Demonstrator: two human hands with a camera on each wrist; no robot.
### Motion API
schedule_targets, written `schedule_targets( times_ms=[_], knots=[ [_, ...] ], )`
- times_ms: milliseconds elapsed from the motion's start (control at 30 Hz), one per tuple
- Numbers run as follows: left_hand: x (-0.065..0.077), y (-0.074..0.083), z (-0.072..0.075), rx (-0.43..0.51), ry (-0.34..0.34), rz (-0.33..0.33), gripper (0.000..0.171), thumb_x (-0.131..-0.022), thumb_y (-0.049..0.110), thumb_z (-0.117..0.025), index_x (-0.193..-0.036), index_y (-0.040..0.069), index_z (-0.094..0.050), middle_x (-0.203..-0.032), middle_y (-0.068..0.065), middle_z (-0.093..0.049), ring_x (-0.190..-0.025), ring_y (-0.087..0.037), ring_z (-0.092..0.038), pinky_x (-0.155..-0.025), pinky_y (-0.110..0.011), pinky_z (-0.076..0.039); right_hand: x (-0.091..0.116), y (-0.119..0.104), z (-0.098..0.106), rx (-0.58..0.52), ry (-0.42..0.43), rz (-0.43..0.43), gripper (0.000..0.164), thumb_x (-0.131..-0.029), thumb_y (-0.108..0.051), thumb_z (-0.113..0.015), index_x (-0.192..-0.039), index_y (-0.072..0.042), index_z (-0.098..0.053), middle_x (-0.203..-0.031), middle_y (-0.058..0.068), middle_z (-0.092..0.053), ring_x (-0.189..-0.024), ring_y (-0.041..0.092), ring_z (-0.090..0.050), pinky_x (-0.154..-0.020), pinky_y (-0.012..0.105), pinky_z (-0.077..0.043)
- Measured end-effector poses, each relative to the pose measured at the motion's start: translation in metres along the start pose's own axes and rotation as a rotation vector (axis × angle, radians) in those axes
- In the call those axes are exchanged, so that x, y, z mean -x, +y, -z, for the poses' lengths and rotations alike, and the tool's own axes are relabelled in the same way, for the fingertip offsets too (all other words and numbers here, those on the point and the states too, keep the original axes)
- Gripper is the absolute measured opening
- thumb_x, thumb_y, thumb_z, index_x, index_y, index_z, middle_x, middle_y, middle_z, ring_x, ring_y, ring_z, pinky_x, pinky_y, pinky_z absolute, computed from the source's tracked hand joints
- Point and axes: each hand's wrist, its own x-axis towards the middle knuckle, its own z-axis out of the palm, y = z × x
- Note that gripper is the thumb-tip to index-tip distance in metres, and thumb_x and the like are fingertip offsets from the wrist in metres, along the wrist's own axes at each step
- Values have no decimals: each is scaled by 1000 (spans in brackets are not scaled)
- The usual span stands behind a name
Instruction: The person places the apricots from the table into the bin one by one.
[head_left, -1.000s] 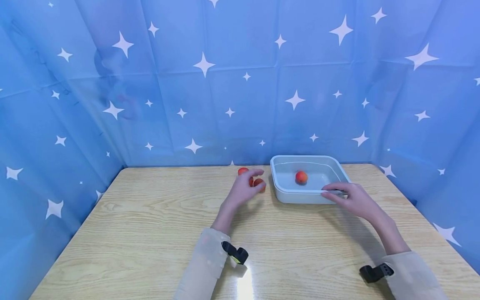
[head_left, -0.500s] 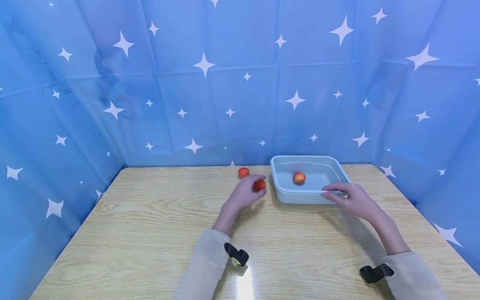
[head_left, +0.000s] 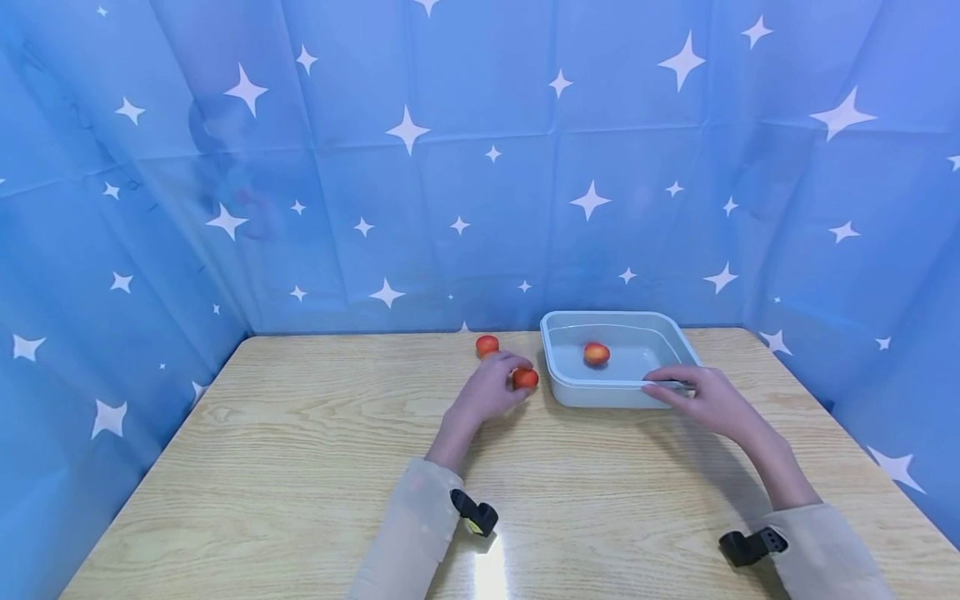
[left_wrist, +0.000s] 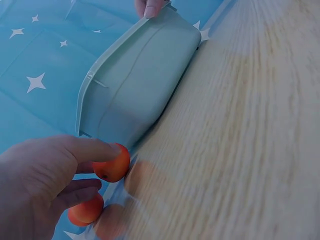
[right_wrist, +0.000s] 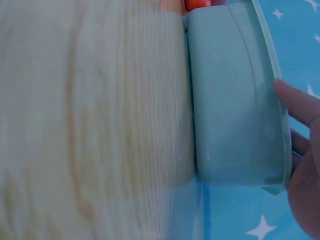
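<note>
My left hand [head_left: 491, 387] pinches a small red-orange fruit [head_left: 527, 378] between thumb and fingers, close to the left side of a pale blue plastic box [head_left: 600, 396]. In the left wrist view, the thumb lies along this fruit [left_wrist: 114, 165] near the tabletop. A red-orange fruit [head_left: 487, 344] lies just behind the left hand, partly hidden by it. Inside the box sits a similar red-and-yellow fruit [head_left: 597, 354]. With thumb and fingers my right hand [head_left: 708, 400] grips the box's front rim near its right corner; the right wrist view shows its thumb on the rim [right_wrist: 274, 65].
The box stands near the back edge of a light wooden table [head_left: 300, 467]. Behind and beside the table hangs a blue curtain [head_left: 337, 167] with white stars. Each sleeved wrist wears a small black camera [head_left: 476, 512].
The left hand has closed on the fruit in front of it, which has shifted slightly right and toward me. The fruit in the box has rolled a little left. The right hand stays on the rim.
</note>
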Motion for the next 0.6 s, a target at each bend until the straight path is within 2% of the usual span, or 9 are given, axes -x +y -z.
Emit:
schedule_targets(
  times_ms=[267,600],
  knots=[
    [2,-3,-3,38,-24,3,35,-91,14,-76,-125,9,-68,-121,-6,-64,-110,-21,-55,-97,-34,-48,0,-1,0,-4,-6,3,19,-93,-20,-74,-111,-13,-78,-104,0,-75,-94,2,-62,-76,29,-54],
    [1,-2,-2,131,-2,-10,37,-90,12,-76,-126,7,-67,-119,-6,-66,-103,-19,-57,-92,-31,-50,1,-1,0,-3,-8,-1,19,-94,-20,-74,-111,-13,-78,-104,0,-74,-95,3,-62,-77,29,-54]
  ],
)
